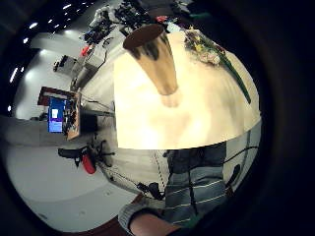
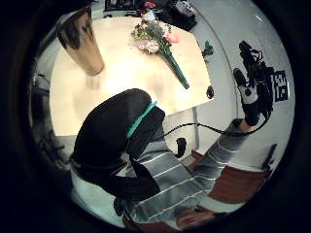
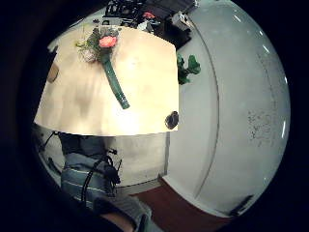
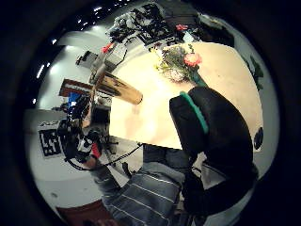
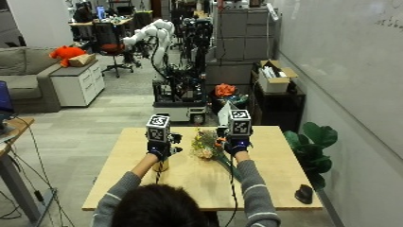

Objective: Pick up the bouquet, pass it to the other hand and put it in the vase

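Observation:
The bouquet (image 5: 206, 145) lies on the wooden table (image 5: 264, 189), its pale and orange-pink flowers pointing away from me and its green stems (image 3: 115, 83) toward me. A tall brass-coloured vase (image 1: 155, 56) stands upright at the bouquet's left, mostly hidden under my left hand (image 5: 159, 149) in the outside view. My left hand hovers above the vase and holds nothing. My right hand (image 5: 236, 146) hovers just right of the flowers, also holding nothing. Both palms look down on the table from well above it.
A small black object (image 5: 304, 194) sits near the table's front right corner. A potted plant (image 5: 311, 142) stands off the table's right side, by the wall. Robot gear and cabinets stand beyond the far edge.

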